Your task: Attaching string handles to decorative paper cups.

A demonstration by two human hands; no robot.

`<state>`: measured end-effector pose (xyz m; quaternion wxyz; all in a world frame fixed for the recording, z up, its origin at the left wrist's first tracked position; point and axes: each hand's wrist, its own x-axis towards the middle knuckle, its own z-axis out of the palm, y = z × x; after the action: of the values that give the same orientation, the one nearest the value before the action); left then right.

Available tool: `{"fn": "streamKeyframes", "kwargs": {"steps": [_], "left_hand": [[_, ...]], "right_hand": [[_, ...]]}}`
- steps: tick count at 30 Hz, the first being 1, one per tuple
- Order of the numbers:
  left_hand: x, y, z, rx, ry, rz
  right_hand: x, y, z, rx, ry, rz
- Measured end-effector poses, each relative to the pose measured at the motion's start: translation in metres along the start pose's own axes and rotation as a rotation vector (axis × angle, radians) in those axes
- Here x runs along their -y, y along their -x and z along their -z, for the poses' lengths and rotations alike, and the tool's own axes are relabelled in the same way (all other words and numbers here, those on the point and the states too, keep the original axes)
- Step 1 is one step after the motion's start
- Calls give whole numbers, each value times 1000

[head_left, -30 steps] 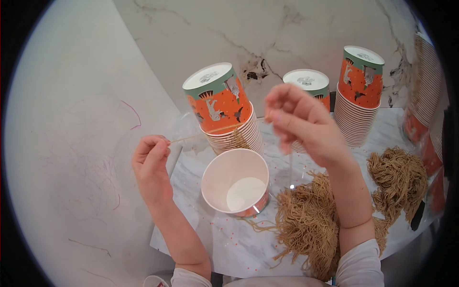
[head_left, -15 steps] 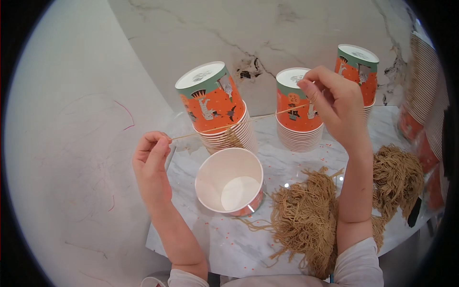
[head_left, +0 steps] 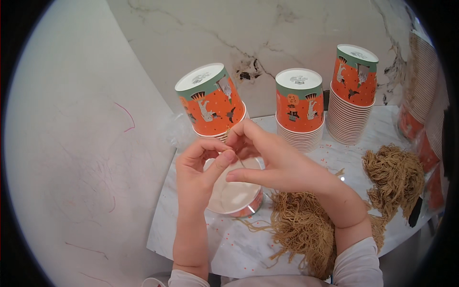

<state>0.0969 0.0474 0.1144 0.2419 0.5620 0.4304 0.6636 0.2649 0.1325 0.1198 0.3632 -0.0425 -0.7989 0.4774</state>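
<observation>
Above an open paper tub (head_left: 252, 207) with a white inside, my two hands meet at the fingertips. My left hand (head_left: 198, 167) pinches a thin tan strand (head_left: 242, 163) between thumb and forefinger. Curled fingers of my right hand (head_left: 265, 160) hold the same strand, its thumb standing off to the near side; most of the strand is hidden by the fingers. A large heap of tan yarn (head_left: 306, 234) lies under my right forearm. Beyond it, to the right, sits a second yarn bundle (head_left: 396, 179).
Upside-down stacks of orange and green paper tubs stand along the back: a left stack (head_left: 210, 107), a middle stack (head_left: 300, 110) and a right stack (head_left: 353, 95). More stacked tubs in clear wrap (head_left: 420, 115) are at the far right. A black object (head_left: 415, 213) lies by the table edge.
My hands were wide apart with the strand stretched between them. Both have come together over the tub, the right moving left and nearer, the left moving right.
</observation>
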Motion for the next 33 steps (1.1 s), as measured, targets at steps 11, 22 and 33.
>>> {"fn": "streamKeyframes", "kwargs": {"steps": [11, 22, 33], "left_hand": [[-1, -1, 4, 26, 71, 16], [8, -2, 3, -3, -91, -121], [2, 8, -12, 207, -678, -84]], "right_hand": [[4, -3, 1, -115, -68, -59], [6, 1, 3, -238, 79, 56], [6, 2, 19, -370, 197, 113]]}}
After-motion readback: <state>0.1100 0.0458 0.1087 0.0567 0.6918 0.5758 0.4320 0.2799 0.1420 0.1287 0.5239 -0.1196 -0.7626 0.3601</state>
